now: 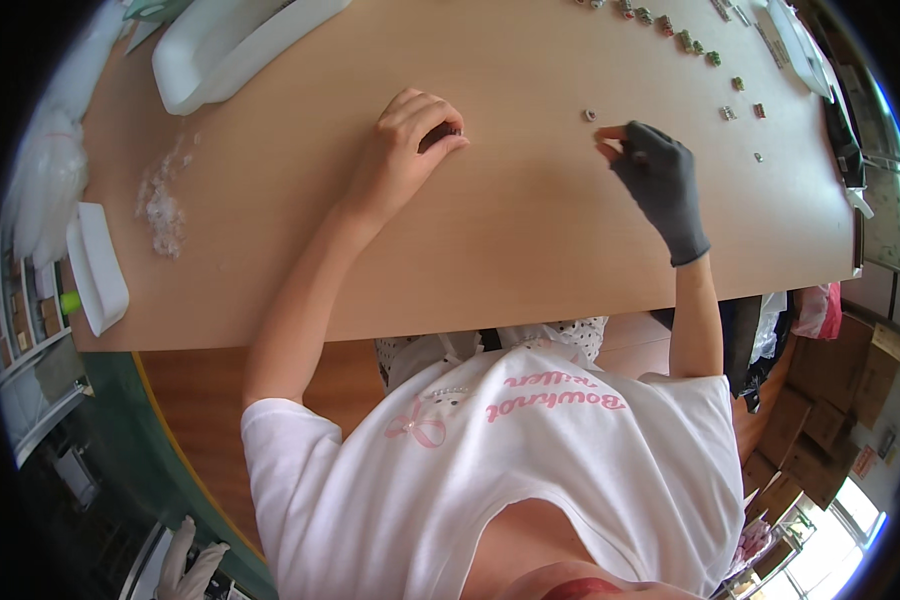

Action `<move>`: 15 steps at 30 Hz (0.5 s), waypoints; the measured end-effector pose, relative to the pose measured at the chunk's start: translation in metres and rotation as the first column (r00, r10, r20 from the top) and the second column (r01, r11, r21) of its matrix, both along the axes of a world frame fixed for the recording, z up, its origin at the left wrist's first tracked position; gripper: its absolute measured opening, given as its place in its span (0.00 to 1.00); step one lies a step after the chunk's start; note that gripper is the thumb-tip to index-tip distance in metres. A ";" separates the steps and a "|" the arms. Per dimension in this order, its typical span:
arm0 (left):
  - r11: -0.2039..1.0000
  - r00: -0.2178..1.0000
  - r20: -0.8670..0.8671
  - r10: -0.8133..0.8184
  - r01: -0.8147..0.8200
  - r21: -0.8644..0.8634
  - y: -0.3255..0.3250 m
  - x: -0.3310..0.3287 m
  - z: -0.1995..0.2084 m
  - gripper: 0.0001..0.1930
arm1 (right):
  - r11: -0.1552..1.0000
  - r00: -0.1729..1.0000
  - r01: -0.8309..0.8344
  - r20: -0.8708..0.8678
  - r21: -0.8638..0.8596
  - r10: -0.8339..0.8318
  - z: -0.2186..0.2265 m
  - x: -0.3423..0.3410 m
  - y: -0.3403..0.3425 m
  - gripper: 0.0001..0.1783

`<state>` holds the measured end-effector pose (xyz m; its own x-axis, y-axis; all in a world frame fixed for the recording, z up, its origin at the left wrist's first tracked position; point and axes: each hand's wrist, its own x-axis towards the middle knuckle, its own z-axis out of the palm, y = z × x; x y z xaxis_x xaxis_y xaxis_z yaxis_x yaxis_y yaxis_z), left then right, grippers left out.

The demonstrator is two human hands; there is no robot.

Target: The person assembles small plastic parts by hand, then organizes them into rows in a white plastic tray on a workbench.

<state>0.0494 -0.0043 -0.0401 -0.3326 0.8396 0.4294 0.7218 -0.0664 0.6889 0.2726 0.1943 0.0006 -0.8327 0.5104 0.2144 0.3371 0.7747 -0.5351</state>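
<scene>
While the left hand (410, 135) curls its fingers around a small dark part (440, 133) at upper centre, the gloved right hand (655, 170) pinches something tiny; the loose ring (590, 115) on the tabletop (510, 230) might get knocked away.

Assembly workshop: parts-strewn worktable (530, 250), cartons (820, 400)

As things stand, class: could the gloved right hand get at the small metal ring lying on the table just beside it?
Probably yes. The gloved right hand rests on the table with its fingertips close to the small metal ring. Only bare tabletop lies between them, and the left hand sits well off to the side.
</scene>
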 end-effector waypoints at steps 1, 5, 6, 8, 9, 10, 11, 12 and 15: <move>1.000 1.000 -0.002 -0.014 0.014 0.009 0.000 0.001 -0.001 0.09 | 0.996 0.996 0.084 -0.023 -0.017 -0.084 -0.002 0.013 0.010 0.08; 0.993 0.987 -0.116 -0.113 0.117 0.026 -0.008 -0.008 0.001 0.06 | 0.967 0.967 0.249 0.059 -0.045 -0.247 -0.009 0.029 0.024 0.12; 0.992 0.987 -0.113 -0.113 0.119 0.045 -0.010 -0.007 -0.002 0.06 | 0.966 0.962 0.258 0.092 -0.006 -0.257 -0.008 0.031 0.023 0.14; 0.992 0.987 -0.114 -0.112 0.118 0.048 -0.014 -0.005 -0.003 0.06 | 0.973 0.974 0.227 0.011 -0.043 -0.226 -0.007 0.020 0.007 0.16; 0.992 0.988 -0.105 -0.110 0.116 0.048 -0.013 -0.005 -0.003 0.07 | 0.979 0.978 0.196 -0.064 -0.063 -0.199 -0.004 0.010 -0.005 0.17; 0.992 0.989 -0.098 -0.109 0.113 0.046 -0.014 -0.004 -0.002 0.08 | 0.995 0.996 0.066 -0.050 -0.075 -0.070 0.001 -0.007 -0.021 0.18; 0.992 0.988 -0.100 -0.116 0.121 0.041 -0.014 -0.005 -0.002 0.08 | 0.988 0.998 -0.055 -0.044 -0.141 0.049 0.003 -0.023 -0.038 0.19; 0.992 0.986 -0.129 -0.110 0.116 0.042 -0.013 -0.006 -0.002 0.09 | 0.987 0.993 -0.089 0.065 -0.130 0.098 -0.002 -0.039 -0.050 0.20; 0.993 0.982 -0.158 -0.102 0.109 0.041 -0.011 -0.007 -0.003 0.10 | 0.983 0.981 -0.183 0.062 -0.028 0.184 -0.022 -0.073 -0.063 0.19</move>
